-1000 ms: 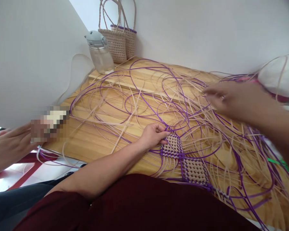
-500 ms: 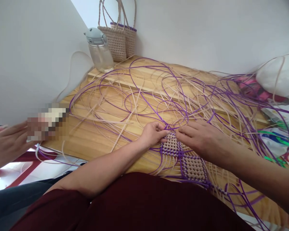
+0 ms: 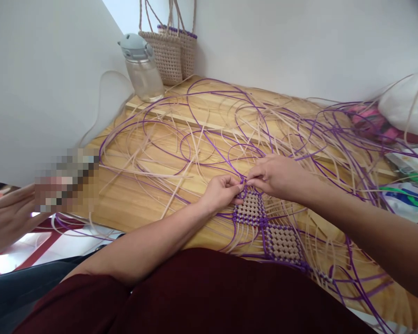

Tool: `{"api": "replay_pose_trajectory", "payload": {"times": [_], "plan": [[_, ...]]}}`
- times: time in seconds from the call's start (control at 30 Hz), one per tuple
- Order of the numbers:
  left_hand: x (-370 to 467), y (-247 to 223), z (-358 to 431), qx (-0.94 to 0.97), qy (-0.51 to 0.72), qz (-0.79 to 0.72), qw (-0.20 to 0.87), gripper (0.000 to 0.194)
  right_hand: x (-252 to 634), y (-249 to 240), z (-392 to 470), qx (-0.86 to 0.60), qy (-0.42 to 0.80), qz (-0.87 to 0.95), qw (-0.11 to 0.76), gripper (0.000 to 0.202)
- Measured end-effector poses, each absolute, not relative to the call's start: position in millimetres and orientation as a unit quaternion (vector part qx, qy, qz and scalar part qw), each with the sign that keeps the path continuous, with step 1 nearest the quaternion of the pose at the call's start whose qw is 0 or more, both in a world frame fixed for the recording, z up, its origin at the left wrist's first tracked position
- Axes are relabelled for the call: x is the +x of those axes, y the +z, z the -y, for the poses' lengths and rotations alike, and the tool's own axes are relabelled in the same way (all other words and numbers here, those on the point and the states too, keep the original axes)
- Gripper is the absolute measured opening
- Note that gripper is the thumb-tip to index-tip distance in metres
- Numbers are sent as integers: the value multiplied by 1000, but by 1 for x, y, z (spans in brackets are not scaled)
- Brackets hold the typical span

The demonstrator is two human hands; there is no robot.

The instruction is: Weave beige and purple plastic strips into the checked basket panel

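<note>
Close work at the farther woven square's (image 3: 251, 207) far left corner
My left hand (image 3: 225, 192) pinches it; my right hand (image 3: 277, 176) seems, from here, to pinch a purple strand (image 3: 243, 181). Loose strands (image 3: 214, 144) loop across the table (image 3: 125, 199) — a snag there could pull it askew.

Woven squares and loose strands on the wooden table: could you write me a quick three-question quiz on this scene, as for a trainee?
1. True or false: the left hand and right hand meet at the top edge of the topmost woven square.
2. In the picture, where is the water bottle relative to the woven bags: (a) left, (b) right, (c) inside one?
3. Which two colours are the strands?

Key: 1. true; 2. a; 3. purple and beige.
</note>
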State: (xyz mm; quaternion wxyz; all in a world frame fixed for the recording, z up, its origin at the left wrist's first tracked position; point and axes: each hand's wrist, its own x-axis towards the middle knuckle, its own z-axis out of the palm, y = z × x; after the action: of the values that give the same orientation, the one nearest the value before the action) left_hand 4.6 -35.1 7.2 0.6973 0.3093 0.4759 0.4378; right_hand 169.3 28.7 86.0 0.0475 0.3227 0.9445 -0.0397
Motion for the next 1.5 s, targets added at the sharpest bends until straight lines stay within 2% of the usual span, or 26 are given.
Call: {"api": "replay_pose_trajectory", "payload": {"times": [0.13,0.3,0.47,0.5,0.57,0.7,0.83,1.0,1.1,1.27,1.5], "plan": [[3,9,36,306,436,-483,695,17,167,82,-33,323,-29,-945,47,18],[3,10,36,315,420,-489,697,18,167,72,-40,323,-14,-946,6,18],[4,11,36,286,434,-485,704,19,177,68,-22,320,88,-928,-171,15],[5,11,35,281,435,-483,706,20,181,68,-17,312,103,-928,-177,16],[4,12,35,274,435,-481,711,20,191,65,-8,308,99,-936,-136,17],[4,12,34,269,427,-488,712,20,207,66,8,358,34,-931,-65,13],[5,11,34,277,422,-498,705,19,203,85,31,396,-162,-902,-53,13],[6,9,35,287,428,-482,708,15,179,82,36,362,-391,-831,-158,11],[5,8,36,291,432,-473,711,16,172,62,22,412,-485,-741,-213,16],[6,7,35,295,434,-470,710,16,173,42,6,498,-534,-630,-264,29],[6,3,35,308,435,-472,702,17,167,48,6,504,-461,-697,-216,24]]}}
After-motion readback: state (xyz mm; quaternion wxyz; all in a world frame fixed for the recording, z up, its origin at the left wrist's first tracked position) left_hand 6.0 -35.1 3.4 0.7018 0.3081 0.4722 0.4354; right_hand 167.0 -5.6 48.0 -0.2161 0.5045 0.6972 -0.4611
